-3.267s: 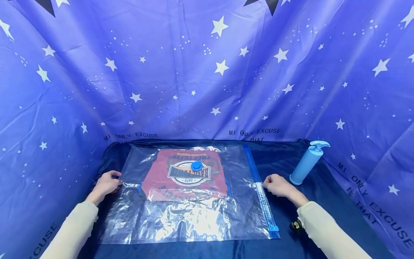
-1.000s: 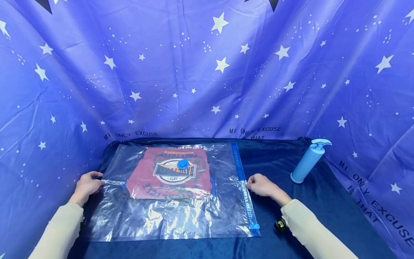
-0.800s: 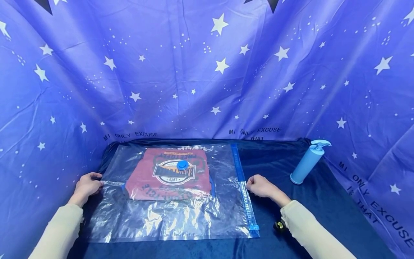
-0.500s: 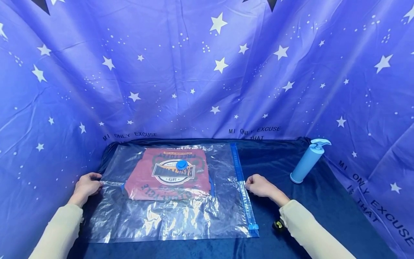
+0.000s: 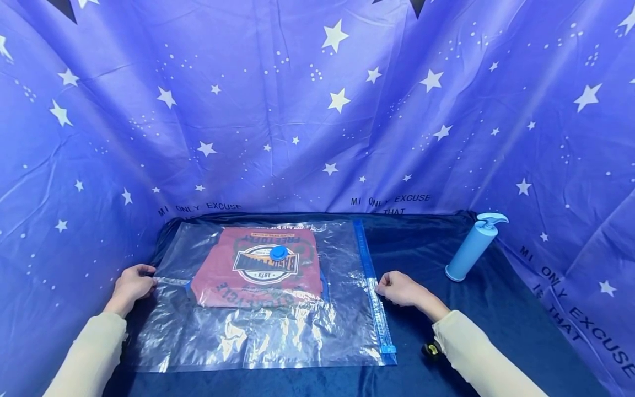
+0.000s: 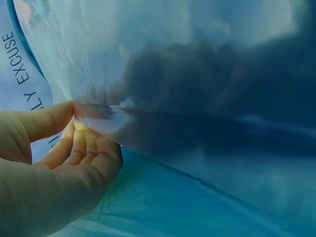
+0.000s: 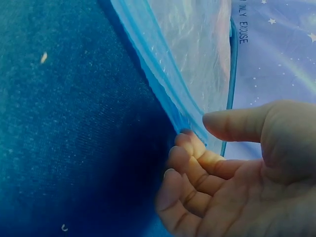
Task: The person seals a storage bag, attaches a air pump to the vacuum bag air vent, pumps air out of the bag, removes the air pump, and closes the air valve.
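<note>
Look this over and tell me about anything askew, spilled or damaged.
Nothing looks spilled or damaged. Only the folded red garment inside the clear bag stands out: its print reads upside down in the head view.

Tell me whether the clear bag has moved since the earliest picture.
Yes: in the head view, the clear bag has shifted left, farther from the blue pump, which has stayed put.

Curtain [image 5: 297, 110]: "MI ONLY EXCUSE"; garment [image 5: 255, 267]: "1973".

Purple starry bkgd [image 5: 297, 110], blk txt [image 5: 413, 199], navy tblcloth [image 5: 412, 245]
</note>
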The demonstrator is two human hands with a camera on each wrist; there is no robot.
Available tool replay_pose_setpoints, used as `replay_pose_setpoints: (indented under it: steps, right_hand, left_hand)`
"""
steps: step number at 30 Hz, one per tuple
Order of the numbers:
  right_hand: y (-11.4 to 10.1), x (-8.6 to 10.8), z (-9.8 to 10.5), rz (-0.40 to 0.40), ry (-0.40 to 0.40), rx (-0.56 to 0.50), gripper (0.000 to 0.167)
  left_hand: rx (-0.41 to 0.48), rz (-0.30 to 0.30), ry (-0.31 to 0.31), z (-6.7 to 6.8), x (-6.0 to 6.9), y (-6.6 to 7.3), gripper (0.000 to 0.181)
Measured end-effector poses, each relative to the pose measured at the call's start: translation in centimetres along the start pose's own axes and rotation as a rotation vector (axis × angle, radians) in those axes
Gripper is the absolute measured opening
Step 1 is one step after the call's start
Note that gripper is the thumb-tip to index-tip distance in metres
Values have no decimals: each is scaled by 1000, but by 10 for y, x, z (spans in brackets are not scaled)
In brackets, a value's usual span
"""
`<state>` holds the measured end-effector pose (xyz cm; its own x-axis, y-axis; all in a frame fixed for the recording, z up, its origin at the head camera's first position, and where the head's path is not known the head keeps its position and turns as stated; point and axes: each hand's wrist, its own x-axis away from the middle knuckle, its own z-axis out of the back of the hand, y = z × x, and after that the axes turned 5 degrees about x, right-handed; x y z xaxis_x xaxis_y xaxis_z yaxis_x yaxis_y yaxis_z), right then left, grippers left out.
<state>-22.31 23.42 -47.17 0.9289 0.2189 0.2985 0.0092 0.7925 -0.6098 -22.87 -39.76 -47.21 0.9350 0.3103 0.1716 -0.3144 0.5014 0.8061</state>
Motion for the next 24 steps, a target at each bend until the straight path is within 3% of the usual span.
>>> replay_pose_setpoints:
  steps: [14, 24]
  right_hand:
    - [2, 11, 0, 15, -34, 26, 21]
    - [3, 16, -5, 20, -20, 49, 28]
  left_hand:
    - [-9, -2, -3, 5, 3, -2, 40]
    - [-118, -20, -25, 5, 4, 0, 40]
